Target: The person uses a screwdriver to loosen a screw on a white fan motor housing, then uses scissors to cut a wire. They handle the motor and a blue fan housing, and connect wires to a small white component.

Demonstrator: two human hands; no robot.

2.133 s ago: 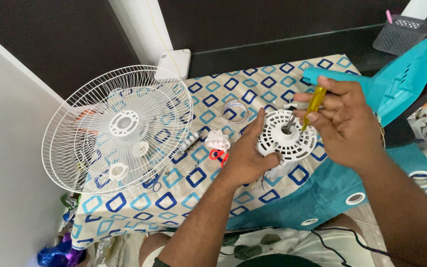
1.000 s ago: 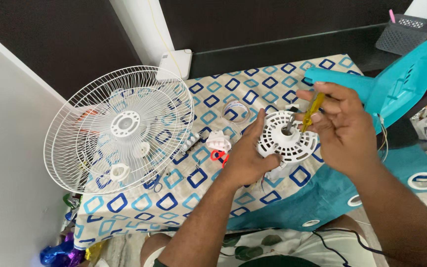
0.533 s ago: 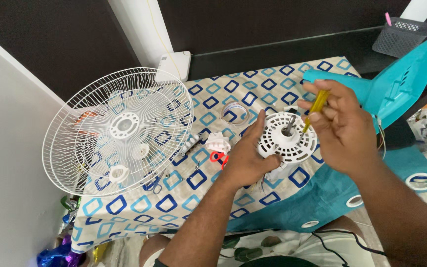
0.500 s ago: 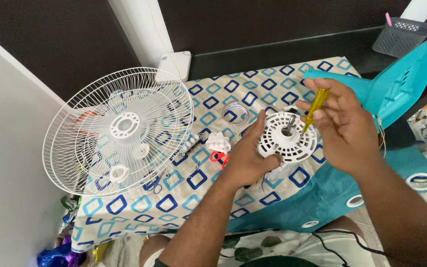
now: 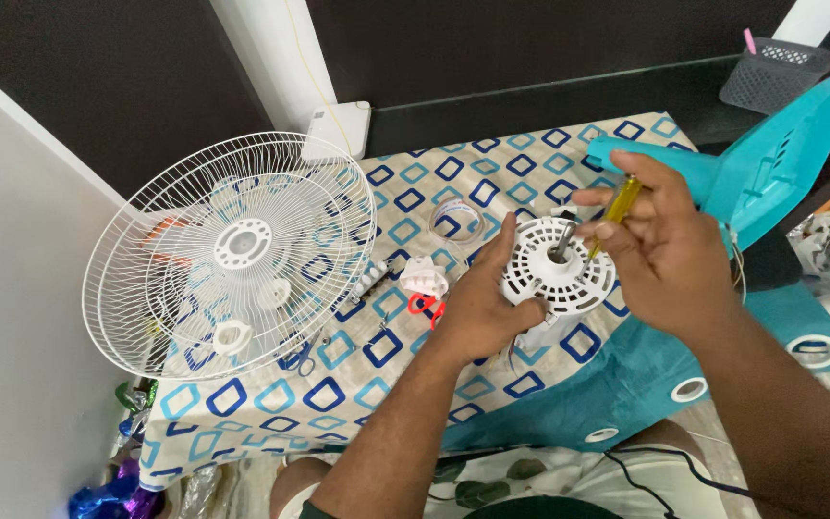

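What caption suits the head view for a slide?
Left hand steadies a white fan motor housing while the right hand applies a yellow screwdriver.

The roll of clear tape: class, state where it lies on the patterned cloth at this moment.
In the head view the roll of clear tape lies flat on the patterned cloth, near its middle, between the white fan guard on the left and the white motor housing.

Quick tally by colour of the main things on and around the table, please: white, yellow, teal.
White: 4 – fan grille, motor housing held by the left hand, small plastic part, wall box
Yellow: 1 – screwdriver in the right hand
Teal: 2 – chair, cloth
Total: 7
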